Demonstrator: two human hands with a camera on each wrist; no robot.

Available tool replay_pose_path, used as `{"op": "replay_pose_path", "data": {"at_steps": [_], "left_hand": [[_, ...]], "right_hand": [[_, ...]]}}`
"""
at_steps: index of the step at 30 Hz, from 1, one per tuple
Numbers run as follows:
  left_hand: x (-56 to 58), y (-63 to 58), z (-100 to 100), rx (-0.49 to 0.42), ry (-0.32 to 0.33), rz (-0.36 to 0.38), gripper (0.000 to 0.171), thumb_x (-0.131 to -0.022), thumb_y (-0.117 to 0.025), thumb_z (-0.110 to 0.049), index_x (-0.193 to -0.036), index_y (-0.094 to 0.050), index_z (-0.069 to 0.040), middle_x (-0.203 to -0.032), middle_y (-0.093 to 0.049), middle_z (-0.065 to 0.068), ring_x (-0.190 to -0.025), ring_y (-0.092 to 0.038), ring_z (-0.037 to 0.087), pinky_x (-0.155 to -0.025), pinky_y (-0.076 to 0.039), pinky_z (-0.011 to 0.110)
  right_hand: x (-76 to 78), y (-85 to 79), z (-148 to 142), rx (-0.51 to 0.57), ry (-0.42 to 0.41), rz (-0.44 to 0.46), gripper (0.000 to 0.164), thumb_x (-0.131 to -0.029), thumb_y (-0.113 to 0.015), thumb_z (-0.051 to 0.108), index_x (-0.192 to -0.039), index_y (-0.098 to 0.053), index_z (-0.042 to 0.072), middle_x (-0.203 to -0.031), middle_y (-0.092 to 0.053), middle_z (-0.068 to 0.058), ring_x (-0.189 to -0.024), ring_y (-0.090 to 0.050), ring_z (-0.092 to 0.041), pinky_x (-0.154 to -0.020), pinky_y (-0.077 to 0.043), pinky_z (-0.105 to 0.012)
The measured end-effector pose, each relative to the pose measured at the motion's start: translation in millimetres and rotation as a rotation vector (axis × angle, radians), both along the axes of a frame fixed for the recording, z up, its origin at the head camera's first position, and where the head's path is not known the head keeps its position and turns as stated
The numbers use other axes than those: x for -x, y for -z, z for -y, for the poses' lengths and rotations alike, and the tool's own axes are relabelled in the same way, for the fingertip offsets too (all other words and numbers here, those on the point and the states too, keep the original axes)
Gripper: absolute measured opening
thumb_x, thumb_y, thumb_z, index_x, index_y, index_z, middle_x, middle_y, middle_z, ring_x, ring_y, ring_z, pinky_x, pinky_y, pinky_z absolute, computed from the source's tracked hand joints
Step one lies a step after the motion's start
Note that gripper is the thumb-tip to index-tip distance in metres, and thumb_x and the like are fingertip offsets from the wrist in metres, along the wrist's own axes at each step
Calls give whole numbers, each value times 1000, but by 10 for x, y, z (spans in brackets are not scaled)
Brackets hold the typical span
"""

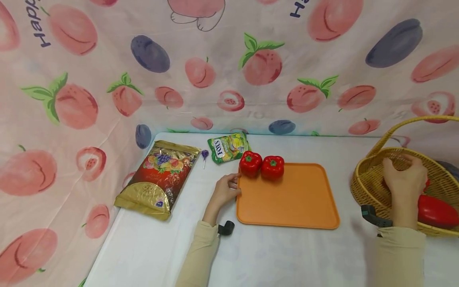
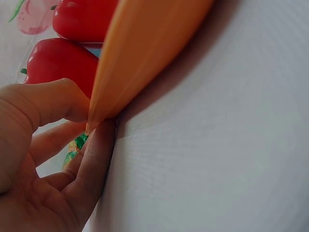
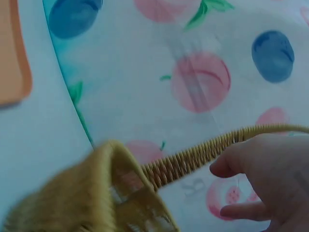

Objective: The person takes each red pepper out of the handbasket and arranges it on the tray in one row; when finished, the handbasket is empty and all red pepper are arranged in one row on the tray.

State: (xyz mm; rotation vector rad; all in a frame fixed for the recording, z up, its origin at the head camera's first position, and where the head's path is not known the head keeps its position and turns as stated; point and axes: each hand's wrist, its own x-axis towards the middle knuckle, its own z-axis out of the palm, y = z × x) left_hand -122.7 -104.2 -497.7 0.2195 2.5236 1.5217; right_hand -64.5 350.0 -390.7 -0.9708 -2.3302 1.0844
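My left hand (image 1: 225,190) pinches the left rim of an orange tray (image 1: 290,199); in the left wrist view its thumb and fingers hold the edge, one finger low against the table. Two red bell peppers, one (image 1: 251,163) at the tray's corner and another (image 1: 272,168) beside it, sit at the far left. At the right, my right hand (image 1: 407,179) is over the wicker basket (image 1: 362,195), thumb and fingers apart in the right wrist view, with nothing seen between them. A long smooth red object (image 1: 437,211) lies in the basket; another red bit is mostly hidden behind the hand.
Left of the tray lie a large red and gold candy bag (image 1: 157,175), a purple lollipop (image 1: 204,154) and a green FOX'S pouch (image 1: 228,147). The basket's tall handle (image 1: 391,131) arches over it. A fruit-print curtain (image 1: 215,91) backs the white table.
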Motion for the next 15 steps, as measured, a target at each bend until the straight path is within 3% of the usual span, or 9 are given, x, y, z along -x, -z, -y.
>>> {"op": "replay_pose_path", "data": {"at_steps": [7,11,15], "left_hand": [[5,-27,10,9,-5,16,52,-76,-71,3,-127,-65,-5,-100,-60,8,-85,-62,17,-74,-55,27],[-2,-40,23,11,-8,23,52,-76,-71,2,-128,-65,-5,-101,-60,9,-86,-62,19,-75,-56,28],[-5,-26,34,-17,9,-2,52,-75,-70,3,-127,-64,-2,-100,-60,10,-84,-63,18,-74,-56,28]], "right_hand": [[-33,-33,-262,1,112,6,67,-87,-52,31,-144,-44,-3,-144,-43,-27,-136,-33,-43,-115,-23,-49],[-50,-17,-408,-59,81,62,66,-87,-53,29,-136,-47,-14,-133,-46,-37,-122,-40,-54,-106,-31,-57],[-80,-13,-533,-91,69,150,68,-88,-50,30,-136,-42,-19,-130,-44,-43,-115,-40,-60,-99,-32,-65]]}}
